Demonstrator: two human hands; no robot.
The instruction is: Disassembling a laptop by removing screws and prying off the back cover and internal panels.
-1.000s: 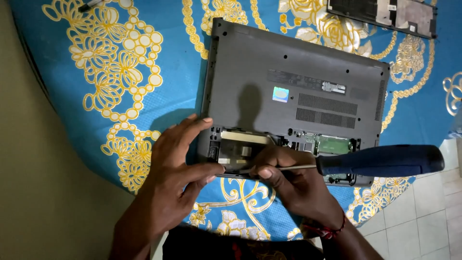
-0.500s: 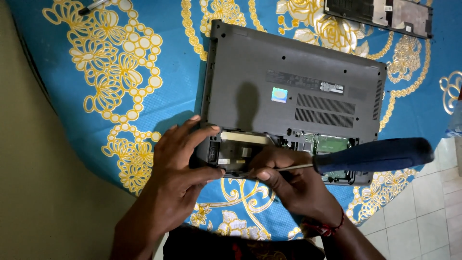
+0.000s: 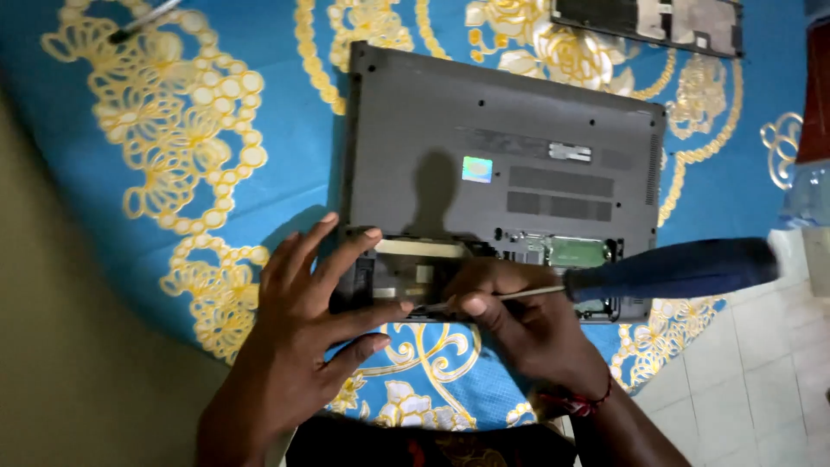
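A grey laptop (image 3: 501,164) lies bottom-up on a blue cloth with yellow flowers (image 3: 173,156). Its near edge has an open bay showing metal and a green circuit board (image 3: 577,252). My left hand (image 3: 307,320) rests on the laptop's near left corner, fingers spread, thumb and forefinger pressing the casing. My right hand (image 3: 519,324) pinches the thin metal shaft of a screwdriver with a dark blue handle (image 3: 683,270). The shaft lies sideways, its tip in the open bay near my left hand and hidden by my fingers.
A detached dark panel (image 3: 648,22) lies at the far edge of the cloth. A slim metal tool (image 3: 143,22) lies at the far left. A clear plastic bottle (image 3: 808,186) stands at the right. White floor tiles (image 3: 761,380) show at the lower right.
My left hand has slid slightly forward onto the laptop's corner. The screwdriver and my right hand have stayed almost in place.
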